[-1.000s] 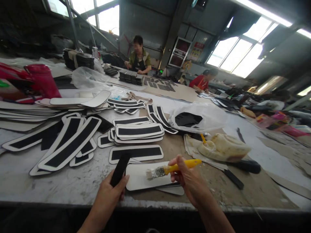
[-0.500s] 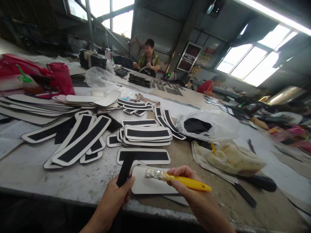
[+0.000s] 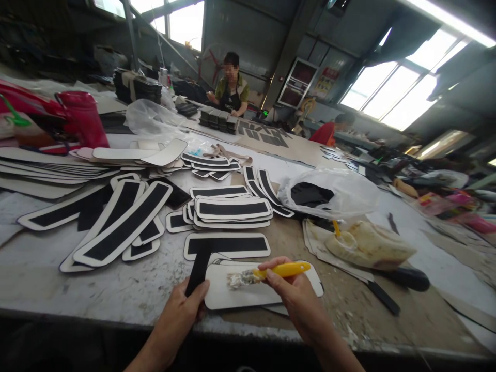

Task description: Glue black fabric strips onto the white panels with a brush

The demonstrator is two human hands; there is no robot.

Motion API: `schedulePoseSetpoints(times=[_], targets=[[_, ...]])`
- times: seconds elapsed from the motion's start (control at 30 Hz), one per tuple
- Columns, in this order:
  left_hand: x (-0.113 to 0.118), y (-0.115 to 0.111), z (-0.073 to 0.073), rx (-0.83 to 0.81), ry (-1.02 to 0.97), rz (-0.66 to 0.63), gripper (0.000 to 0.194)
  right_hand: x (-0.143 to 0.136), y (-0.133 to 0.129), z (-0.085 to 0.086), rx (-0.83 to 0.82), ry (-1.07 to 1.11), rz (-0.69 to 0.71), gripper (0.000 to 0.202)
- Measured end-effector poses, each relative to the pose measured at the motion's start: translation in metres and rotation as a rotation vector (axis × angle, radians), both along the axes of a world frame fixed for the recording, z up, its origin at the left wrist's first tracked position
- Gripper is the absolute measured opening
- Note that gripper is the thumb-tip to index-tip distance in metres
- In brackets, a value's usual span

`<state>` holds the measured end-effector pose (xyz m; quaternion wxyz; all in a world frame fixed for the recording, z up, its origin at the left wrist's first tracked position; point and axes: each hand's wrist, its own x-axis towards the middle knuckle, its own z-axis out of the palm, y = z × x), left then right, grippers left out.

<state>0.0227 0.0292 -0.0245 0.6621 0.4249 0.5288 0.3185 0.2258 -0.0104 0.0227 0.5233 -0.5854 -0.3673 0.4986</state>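
Carefully now: brush [image 3: 287, 269] over panel [image 3: 251, 297]

Left hand [image 3: 180, 305] pinches a black strip [image 3: 199, 269], thumb at the panel's edge; right hand [image 3: 296, 294] pinches the coated brush, on or just above the panel between them. A loose left grip could let the panel slide and smear the strip. Far beyond the hands, an apron's [image 3: 231, 100] lettering and a poster [image 3: 326, 82] are unreadable.
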Motion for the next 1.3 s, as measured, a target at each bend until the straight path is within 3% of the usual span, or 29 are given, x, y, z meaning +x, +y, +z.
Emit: schedulePoseSetpoints(times=[0.13, 0.37, 0.5, 0.63, 0.77, 0.9, 1.0, 1.3], targets=[[-0.001, 0.001, -0.003, 0.019, 0.048, -0.047, 0.037, 0.010, -0.009, 0.008, -0.008, -0.139, -0.050, 0.022], [0.001, -0.001, -0.003, -0.011, 0.056, -0.053, 0.039, -0.016, -0.004, 0.007, 0.059, 0.020, 0.022, 0.020], [0.000, -0.002, -0.006, -0.015, 0.055, -0.048, 0.042, 0.004, -0.010, 0.007, 0.029, -0.271, -0.041, 0.018], [0.002, -0.003, -0.007, 0.011, 0.079, -0.016, 0.041, 0.030, -0.026, 0.018, 0.008, -0.453, -0.124, 0.019], [0.006, -0.005, -0.003, -0.018, 0.071, 0.029, 0.041, 0.015, -0.028, 0.024, 0.044, -0.304, -0.114, 0.019], [0.009, -0.007, 0.005, -0.064, 0.048, 0.080, 0.038, -0.018, -0.014, 0.015, 0.085, -0.022, -0.011, 0.018], [0.008, -0.009, 0.008, -0.078, 0.045, 0.086, 0.035, -0.023, -0.008, 0.008, 0.078, -0.029, 0.023, 0.016], [0.005, -0.008, -0.007, -0.040, 0.159, 0.021, 0.037, 0.039, -0.034, 0.018, -0.022, -0.508, -0.119, 0.014]])
